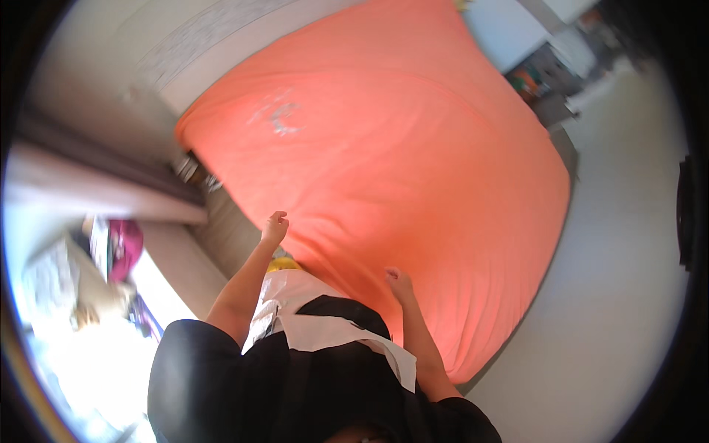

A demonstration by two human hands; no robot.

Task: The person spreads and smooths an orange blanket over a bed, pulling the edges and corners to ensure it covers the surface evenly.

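Note:
Before me a bed is covered by a coral-orange sheet (354, 160), smooth at the far side and creased close to my body. A pale crescent print (285, 118) shows on its upper left part. My left hand (275, 227) hovers at the sheet's left edge, fingers loosely curled and apart, with nothing in them. Over the near part of the sheet is my right hand (400, 283), its fingers bent inward and blurred; no held thing is visible. White cloth (327, 332) hangs at my waist below a black top. Beside it, a yellow object (283, 264) is partly hidden.
A pale headboard (221, 50) borders the far left side of the bed. At left are a curtain (105, 160) and a bright sill with a magenta object (125, 249). Grey floor (609, 221) runs along the right. Blurred items (545, 75) stand beyond the upper right edge.

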